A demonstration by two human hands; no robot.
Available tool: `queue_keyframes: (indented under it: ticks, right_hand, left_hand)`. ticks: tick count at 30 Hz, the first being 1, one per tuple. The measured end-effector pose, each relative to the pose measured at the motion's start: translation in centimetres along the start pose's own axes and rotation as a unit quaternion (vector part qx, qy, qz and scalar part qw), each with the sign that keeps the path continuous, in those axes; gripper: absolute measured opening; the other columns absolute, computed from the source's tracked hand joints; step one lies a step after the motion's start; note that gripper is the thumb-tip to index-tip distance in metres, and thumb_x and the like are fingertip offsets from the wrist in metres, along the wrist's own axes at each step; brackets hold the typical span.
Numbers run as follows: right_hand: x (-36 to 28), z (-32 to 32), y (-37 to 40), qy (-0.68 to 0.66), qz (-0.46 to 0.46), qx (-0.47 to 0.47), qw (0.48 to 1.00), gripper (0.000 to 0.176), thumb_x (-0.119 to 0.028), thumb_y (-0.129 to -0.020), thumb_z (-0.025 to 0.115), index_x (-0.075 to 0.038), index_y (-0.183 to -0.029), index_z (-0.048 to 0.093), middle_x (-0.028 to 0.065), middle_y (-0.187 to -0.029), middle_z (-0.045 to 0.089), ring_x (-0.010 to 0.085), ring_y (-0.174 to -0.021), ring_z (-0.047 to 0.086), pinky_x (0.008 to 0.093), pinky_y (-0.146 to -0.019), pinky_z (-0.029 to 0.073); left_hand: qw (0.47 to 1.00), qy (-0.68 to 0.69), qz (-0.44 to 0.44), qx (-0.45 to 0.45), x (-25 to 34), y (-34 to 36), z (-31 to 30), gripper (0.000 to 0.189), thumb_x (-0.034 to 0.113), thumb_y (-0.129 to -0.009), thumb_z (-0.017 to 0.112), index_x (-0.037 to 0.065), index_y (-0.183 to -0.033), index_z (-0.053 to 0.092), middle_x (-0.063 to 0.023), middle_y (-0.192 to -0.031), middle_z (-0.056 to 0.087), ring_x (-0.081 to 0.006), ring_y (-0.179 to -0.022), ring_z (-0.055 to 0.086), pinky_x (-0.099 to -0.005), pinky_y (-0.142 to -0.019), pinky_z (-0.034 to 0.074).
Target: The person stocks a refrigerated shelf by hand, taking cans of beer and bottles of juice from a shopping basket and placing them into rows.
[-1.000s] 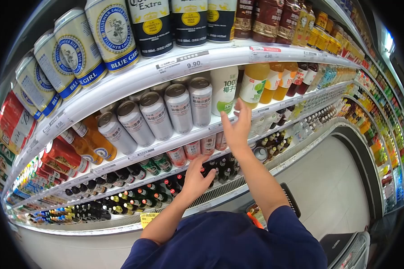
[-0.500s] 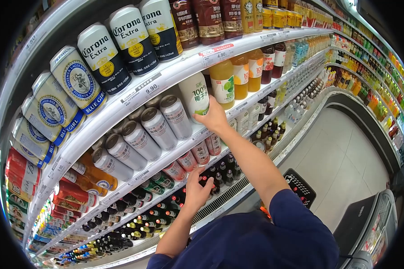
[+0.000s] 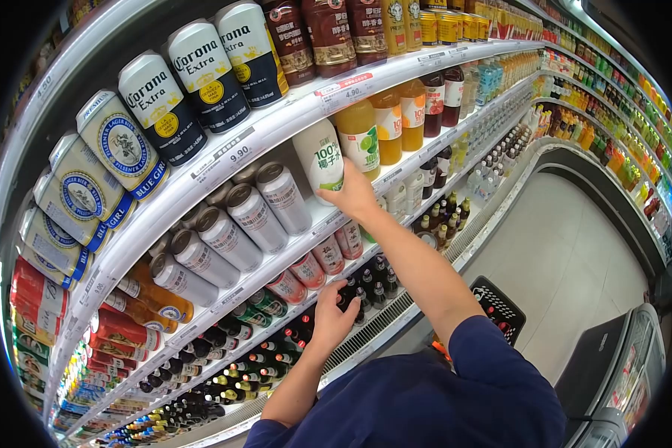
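Note:
My right hand (image 3: 353,194) is wrapped around the lower part of a white bottle of coconut juice (image 3: 318,155) on the middle shelf. The bottle leans slightly and its top reaches up under the shelf above. To its right stands a bottle of yellow-green juice (image 3: 359,138); silver cans (image 3: 284,197) stand to its left. Lower down, my left hand (image 3: 333,317) is held with fingers apart and nothing in it, in front of dark bottles (image 3: 366,290) and just below pink-red cans (image 3: 328,254).
Corona beer cans (image 3: 209,66) and Blue Girl cans (image 3: 123,142) line the upper shelf. Its white edge (image 3: 295,127) overhangs the middle shelf. A black basket (image 3: 496,308) is at the floor to my right, near a dark freezer cabinet (image 3: 601,358).
The view has shifted slightly, so the shelves appear a little further left. My right hand keeps its grip on the coconut juice bottle. My left hand stays low, its fingers still apart.

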State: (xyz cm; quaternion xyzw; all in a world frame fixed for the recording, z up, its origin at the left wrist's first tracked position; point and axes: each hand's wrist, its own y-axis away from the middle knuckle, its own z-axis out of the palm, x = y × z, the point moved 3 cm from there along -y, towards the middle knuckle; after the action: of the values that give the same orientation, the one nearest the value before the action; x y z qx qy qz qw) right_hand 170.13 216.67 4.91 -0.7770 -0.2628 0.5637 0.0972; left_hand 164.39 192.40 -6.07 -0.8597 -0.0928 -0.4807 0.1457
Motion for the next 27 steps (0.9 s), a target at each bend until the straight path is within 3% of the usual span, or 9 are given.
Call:
queue_keyframes:
  ticks: [10, 12, 14, 16, 18, 20, 24, 26, 27]
  right_hand:
    - [1.3, 0.1, 0.8, 0.015, -0.012, -0.029, 0.999, 0.078, -0.026, -0.079, 0.088, 0.0, -0.142, 0.05, 0.0231, -0.132, 0.065, 0.0377, -0.123, 0.063, 0.0429, -0.105, 0.049]
    - [2.7, 0.3, 3.7, 0.092, -0.145, 0.122, 0.978, 0.073, -0.022, -0.084, 0.084, 0.001, -0.144, 0.048, 0.0252, -0.14, 0.058, 0.0424, -0.128, 0.057, 0.0458, -0.108, 0.046]
    - [4.0, -1.2, 7.6, 0.097, -0.145, 0.081, 0.981, 0.07, -0.019, -0.087, 0.08, 0.001, -0.145, 0.047, 0.0272, -0.145, 0.053, 0.0467, -0.132, 0.052, 0.0473, -0.111, 0.043]
    - [6.8, -2.7, 12.9, 0.107, -0.145, 0.045, 0.983, 0.057, -0.015, -0.089, 0.077, 0.0, -0.138, 0.054, 0.0253, -0.138, 0.058, 0.0444, -0.122, 0.058, 0.0464, -0.103, 0.048]
    - [11.7, -4.3, 18.9, 0.095, -0.037, -0.024, 0.994, 0.036, -0.015, -0.09, 0.074, -0.001, -0.122, 0.067, 0.0204, -0.118, 0.067, 0.0393, -0.102, 0.067, 0.0453, -0.088, 0.054]
    - [16.8, -6.8, 26.4, 0.179, 0.045, -0.026, 0.983, 0.013, -0.016, -0.091, 0.072, -0.005, -0.095, 0.076, 0.018, -0.083, 0.07, 0.0392, -0.079, 0.068, 0.0467, -0.072, 0.054]
    - [22.0, -13.3, 39.9, 0.291, 0.191, -0.086, 0.934, 0.031, -0.028, -0.095, 0.069, -0.002, -0.08, 0.073, 0.0209, -0.077, 0.069, 0.0405, -0.073, 0.068, 0.0483, -0.066, 0.052]
    - [22.0, -16.3, 45.6, 0.337, 0.35, -0.088, 0.87, 0.037, -0.032, -0.095, 0.069, -0.002, -0.074, 0.073, 0.0217, -0.072, 0.067, 0.0399, -0.07, 0.068, 0.0496, -0.065, 0.052]
    - [23.8, -17.6, 49.3, 0.323, 0.346, -0.063, 0.879, 0.038, -0.035, -0.095, 0.07, -0.004, -0.072, 0.073, 0.0214, -0.069, 0.066, 0.0394, -0.067, 0.068, 0.0493, -0.065, 0.053]
  left_hand:
    - [1.0, -0.003, 0.011, 0.0, -0.1, -0.1, -0.1, 0.051, 0.021, -0.09, 0.075, -0.003, -0.131, 0.059, -0.0216, -0.128, 0.062, -0.0349, -0.115, 0.061, -0.0403, -0.097, 0.052]
    - [1.0, 0.002, -0.004, -0.012, -0.3, 0.3, 0.0, 0.05, 0.021, -0.09, 0.075, -0.003, -0.131, 0.059, -0.0219, -0.129, 0.062, -0.035, -0.115, 0.061, -0.0404, -0.097, 0.052]
    - [1.0, -0.006, 0.001, -0.018, -1.1, 1.0, 0.4, 0.05, 0.022, -0.09, 0.074, -0.003, -0.131, 0.059, -0.0221, -0.129, 0.062, -0.0355, -0.117, 0.061, -0.0412, -0.098, 0.052]
    - [0.999, -0.018, -0.002, -0.039, -1.9, 1.5, 1.3, 0.049, 0.023, -0.09, 0.073, -0.004, -0.129, 0.061, -0.0224, -0.128, 0.065, -0.0366, -0.121, 0.062, -0.0434, -0.1, 0.052]
    - [0.997, -0.009, -0.008, -0.078, -2.3, 1.9, 2.2, 0.047, 0.023, -0.09, 0.073, -0.003, -0.127, 0.062, -0.0224, -0.126, 0.066, -0.0368, -0.119, 0.063, -0.0436, -0.1, 0.052]
    - [0.991, -0.011, -0.007, -0.133, -3.3, 2.6, 3.8, 0.044, 0.024, -0.091, 0.072, -0.003, -0.125, 0.065, -0.0223, -0.121, 0.069, -0.0368, -0.112, 0.068, -0.0427, -0.098, 0.054]
    - [0.966, -0.019, 0.013, -0.256, -4.4, 3.2, 7.5, 0.043, 0.023, -0.093, 0.072, -0.002, -0.127, 0.064, -0.0191, -0.123, 0.07, -0.0339, -0.113, 0.069, -0.0418, -0.099, 0.053]
    - [0.951, -0.03, 0.011, -0.308, -4.2, 3.2, 9.3, 0.045, 0.025, -0.093, 0.072, -0.002, -0.127, 0.063, -0.0194, -0.124, 0.07, -0.0338, -0.114, 0.069, -0.0424, -0.101, 0.053]
    - [0.936, -0.039, 0.016, -0.348, -4.0, 3.3, 10.7, 0.046, 0.026, -0.093, 0.072, -0.002, -0.128, 0.063, -0.0197, -0.125, 0.07, -0.0336, -0.115, 0.068, -0.043, -0.103, 0.052]
